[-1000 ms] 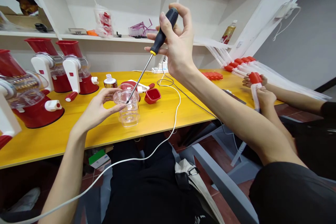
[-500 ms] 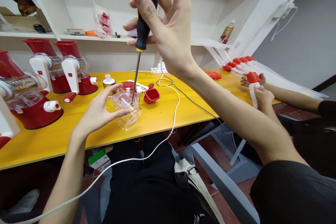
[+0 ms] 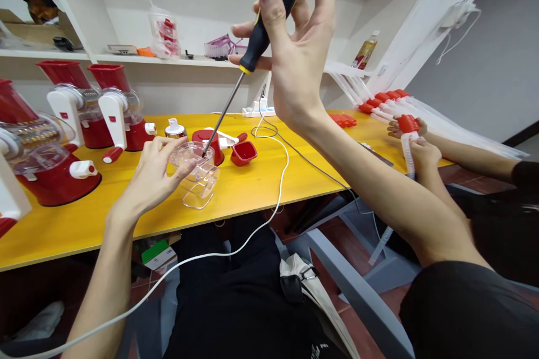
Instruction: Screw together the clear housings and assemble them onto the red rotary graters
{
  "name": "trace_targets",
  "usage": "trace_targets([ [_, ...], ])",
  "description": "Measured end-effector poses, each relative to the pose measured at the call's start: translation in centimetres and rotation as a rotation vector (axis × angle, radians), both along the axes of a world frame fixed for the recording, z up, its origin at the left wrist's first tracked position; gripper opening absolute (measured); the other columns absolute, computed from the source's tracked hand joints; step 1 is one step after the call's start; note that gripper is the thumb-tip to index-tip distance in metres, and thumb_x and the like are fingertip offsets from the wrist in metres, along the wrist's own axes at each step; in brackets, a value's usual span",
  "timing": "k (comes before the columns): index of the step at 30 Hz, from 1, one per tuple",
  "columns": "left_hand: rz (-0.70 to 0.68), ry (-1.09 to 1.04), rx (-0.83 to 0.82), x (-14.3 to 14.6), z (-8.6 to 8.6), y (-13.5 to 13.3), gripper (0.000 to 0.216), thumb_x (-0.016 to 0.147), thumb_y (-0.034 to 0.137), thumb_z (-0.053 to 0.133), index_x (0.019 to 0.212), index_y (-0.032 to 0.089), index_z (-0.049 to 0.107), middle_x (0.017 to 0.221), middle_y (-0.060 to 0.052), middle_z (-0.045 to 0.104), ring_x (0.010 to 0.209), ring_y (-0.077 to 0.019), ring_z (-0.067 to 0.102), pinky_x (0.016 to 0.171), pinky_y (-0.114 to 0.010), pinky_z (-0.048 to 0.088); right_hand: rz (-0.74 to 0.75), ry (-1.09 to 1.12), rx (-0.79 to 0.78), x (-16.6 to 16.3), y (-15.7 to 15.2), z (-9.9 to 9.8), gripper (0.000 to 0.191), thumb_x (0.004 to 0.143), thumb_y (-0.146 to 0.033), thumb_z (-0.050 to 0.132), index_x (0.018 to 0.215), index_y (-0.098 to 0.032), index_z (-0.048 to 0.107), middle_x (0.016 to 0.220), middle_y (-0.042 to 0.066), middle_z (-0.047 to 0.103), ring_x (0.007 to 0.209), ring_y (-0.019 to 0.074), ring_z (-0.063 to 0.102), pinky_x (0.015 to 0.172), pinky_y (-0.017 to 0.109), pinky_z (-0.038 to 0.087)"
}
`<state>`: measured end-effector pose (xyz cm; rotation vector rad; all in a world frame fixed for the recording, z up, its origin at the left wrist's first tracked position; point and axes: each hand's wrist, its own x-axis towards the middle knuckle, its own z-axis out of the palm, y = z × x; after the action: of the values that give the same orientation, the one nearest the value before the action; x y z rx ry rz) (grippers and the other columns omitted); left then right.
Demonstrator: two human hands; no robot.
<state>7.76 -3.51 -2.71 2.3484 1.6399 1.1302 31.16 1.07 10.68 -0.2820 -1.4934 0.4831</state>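
My right hand [image 3: 297, 47] grips the black handle of a screwdriver [image 3: 269, 17] up high, tilted so that its shaft runs down to the left. The tip is at the rim of a clear plastic housing [image 3: 197, 182], which stands on the table. My left hand [image 3: 158, 171] holds that housing between thumb and fingers from its left side. Just behind it are a red base part [image 3: 217, 148] and a white crank handle [image 3: 227, 139] with a red knob. To its right lies a red hopper [image 3: 243, 153]. A white-capped bottle [image 3: 174, 128] stands behind my left hand.
Several red-and-white rotary graters [image 3: 120, 106] stand at the left on the yellow table [image 3: 256, 190]. A white cable [image 3: 283, 171] crosses the table and my lap. At the right, a co-worker's hands [image 3: 423, 154] hold a red part on a clear tube.
The screwdriver's handle has swung right and leans more, while its tip has shifted slightly left and up. My left hand has tipped the clear housing a little to the left.
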Motion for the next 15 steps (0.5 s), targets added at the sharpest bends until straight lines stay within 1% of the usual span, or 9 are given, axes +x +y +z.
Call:
trace_targets([
  [1,0.000,0.022,0.007,0.13,0.04,-0.09,0.078,0.089,0.078,0.046,0.144,0.023,0.057,0.127,-0.014,0.057,0.128,-0.0389,0.049,0.117,-0.060,0.034,-0.010,-0.004,-0.010,0.04,-0.01,-0.05,0.041,0.092,-0.050,0.060,0.119,-0.036,0.032,0.116,0.001,0.054,0.098,0.0142,0.066,0.062,0.020,0.058],
  [3,0.006,0.062,0.023,0.41,0.04,-0.23,0.077,0.089,0.079,0.047,0.141,0.025,0.059,0.125,-0.013,0.058,0.125,-0.0391,0.050,0.115,-0.060,0.036,-0.009,0.006,-0.003,0.09,-0.06,-0.25,0.036,0.095,-0.044,0.057,0.120,-0.035,0.033,0.112,0.001,0.055,0.104,0.0133,0.065,0.067,0.020,0.059],
  [5,0.020,0.089,0.039,0.63,-0.04,-0.29,0.076,0.088,0.080,0.048,0.140,0.026,0.059,0.122,-0.013,0.058,0.121,-0.0392,0.051,0.112,-0.059,0.039,0.021,0.016,0.022,0.16,-0.07,-0.49,0.034,0.096,-0.041,0.058,0.120,-0.036,0.035,0.103,0.000,0.054,0.096,0.0113,0.066,0.064,0.021,0.060],
  [8,0.052,0.133,0.069,0.79,-0.22,-0.29,0.081,0.084,0.082,0.052,0.142,0.026,0.057,0.120,-0.014,0.056,0.119,-0.0403,0.051,0.109,-0.059,0.041,0.054,-0.003,0.035,0.23,-0.04,-0.57,0.040,0.091,-0.049,0.064,0.119,-0.037,0.038,0.101,-0.002,0.054,0.084,0.0103,0.065,0.055,0.022,0.059],
  [10,0.078,0.171,0.090,0.82,-0.29,-0.30,0.083,0.082,0.082,0.056,0.142,0.025,0.057,0.119,-0.014,0.056,0.117,-0.0400,0.052,0.108,-0.058,0.042,0.009,0.019,0.029,0.18,-0.08,-0.37,0.038,0.091,-0.049,0.062,0.118,-0.037,0.037,0.105,-0.001,0.056,0.084,0.0123,0.067,0.051,0.021,0.057],
  [12,0.098,0.202,0.100,0.87,-0.29,-0.35,0.081,0.083,0.080,0.057,0.140,0.023,0.059,0.116,-0.014,0.056,0.115,-0.0383,0.052,0.106,-0.057,0.044,-0.067,0.050,0.034,0.09,-0.05,-0.10,0.034,0.093,-0.044,0.056,0.119,-0.036,0.035,0.107,0.000,0.058,0.084,0.0151,0.070,0.049,0.022,0.055],
  [14,0.109,0.216,0.102,0.95,-0.23,-0.43,0.078,0.085,0.078,0.057,0.139,0.021,0.060,0.115,-0.013,0.057,0.114,-0.0364,0.053,0.106,-0.054,0.045,-0.099,0.060,0.059,0.06,0.24,0.08,0.036,0.090,-0.039,0.056,0.119,-0.037,0.035,0.103,-0.001,0.059,0.080,0.0145,0.071,0.048,0.021,0.055],
  [15,0.112,0.216,0.103,1.00,-0.20,-0.46,0.077,0.085,0.076,0.057,0.138,0.021,0.060,0.114,-0.013,0.057,0.114,-0.0356,0.053,0.105,-0.053,0.045,-0.085,0.049,0.085,0.07,0.45,0.10,0.038,0.089,-0.038,0.058,0.119,-0.037,0.035,0.101,-0.002,0.059,0.078,0.0131,0.071,0.048,0.020,0.055],
])
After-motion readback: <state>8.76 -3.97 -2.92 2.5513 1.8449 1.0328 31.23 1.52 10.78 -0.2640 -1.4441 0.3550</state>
